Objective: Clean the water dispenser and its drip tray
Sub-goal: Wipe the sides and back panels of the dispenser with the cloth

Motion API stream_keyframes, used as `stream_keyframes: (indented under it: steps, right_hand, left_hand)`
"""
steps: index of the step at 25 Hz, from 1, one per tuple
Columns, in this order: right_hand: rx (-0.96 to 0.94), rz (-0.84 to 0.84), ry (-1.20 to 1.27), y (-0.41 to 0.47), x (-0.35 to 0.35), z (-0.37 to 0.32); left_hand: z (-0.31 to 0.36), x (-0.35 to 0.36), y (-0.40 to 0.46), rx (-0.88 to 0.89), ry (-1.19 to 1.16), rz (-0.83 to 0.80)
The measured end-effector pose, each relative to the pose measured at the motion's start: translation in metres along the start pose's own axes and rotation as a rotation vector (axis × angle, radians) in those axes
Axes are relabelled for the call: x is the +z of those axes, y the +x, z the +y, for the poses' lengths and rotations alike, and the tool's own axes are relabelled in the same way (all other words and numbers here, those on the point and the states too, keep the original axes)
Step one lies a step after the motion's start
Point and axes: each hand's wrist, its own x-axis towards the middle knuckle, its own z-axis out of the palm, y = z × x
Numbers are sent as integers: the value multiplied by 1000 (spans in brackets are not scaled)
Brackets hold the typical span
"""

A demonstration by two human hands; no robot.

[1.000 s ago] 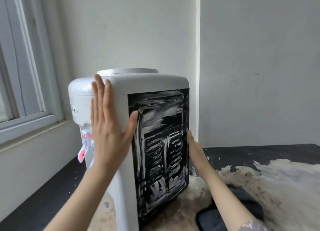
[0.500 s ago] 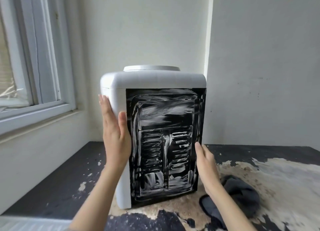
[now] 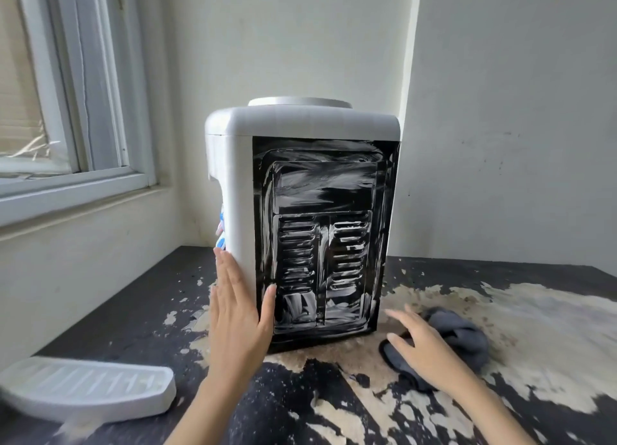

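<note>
From the head view, the water dispenser (image 3: 302,210) stands upright on the dark, peeling surface (image 3: 140,314) in the corner of the room, its black vented back panel (image 3: 322,237) turned toward the camera and streaked with white smears. The left hand (image 3: 238,314) lies flat against the dispenser's lower left corner, fingers (image 3: 227,277) straight and together along the white side, thumb reaching across onto the edge of the black panel. Blue and pink tap levers (image 3: 220,230) peek out past the left side, just above that hand. The right hand (image 3: 424,344) is apart from the dispenser, to the right of its base, fingers spread and loosely extended over a crumpled dark grey cloth (image 3: 457,337) lying on the surface; it rests on the cloth's near edge and grips nothing. The white drip tray (image 3: 86,388) lies detached at the lower left, grille side up, well apart from the dispenser. A window (image 3: 66,110) fills the upper left.
</note>
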Motion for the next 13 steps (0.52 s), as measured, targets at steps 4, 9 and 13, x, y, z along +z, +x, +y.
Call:
stream_keyframes:
  steps: [4, 9, 13]
  right_hand:
    - [-80, 138, -3, -2, -10, 20]
    - [19, 349, -142, -8, -30, 25]
    - [285, 471, -254, -16, -43, 51]
  left_hand:
    - [-18, 2, -25, 46, 69, -62]
    - [-22, -3, -35, 139, 84, -98]
    - [-9, -5, -38, 129, -23, -44]
